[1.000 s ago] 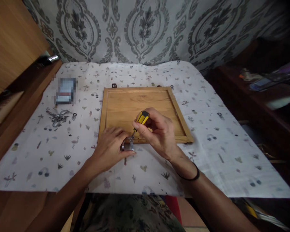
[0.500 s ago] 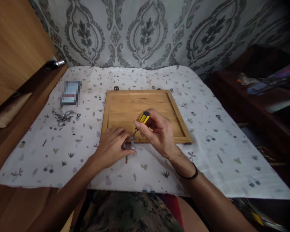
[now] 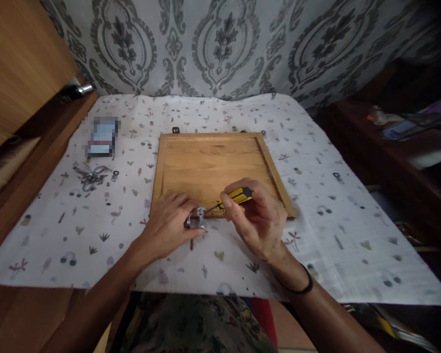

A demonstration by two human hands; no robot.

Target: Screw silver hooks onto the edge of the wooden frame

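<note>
A framed wooden panel lies flat on the patterned tablecloth. My left hand grips a small silver metal bracket or hinge against the panel's near edge, thumb below and fingers above. In my right hand is a screwdriver with a yellow and black handle, held between thumb and fingers. Its shaft tilts low to the left, and the tip is close to the metal piece; whether it touches I cannot tell. My right palm partly covers the panel's near right part.
A heap of metal hardware and a small ring-shaped piece lie at left on the tablecloth. Behind them is a blurred phone-like device. A wooden cabinet stands left; dark furniture stands right.
My right hand has moved right and slightly down, tipping the screwdriver from steep to nearly flat. Its tip has left the top of the metal piece. My left hand keeps its grip.
</note>
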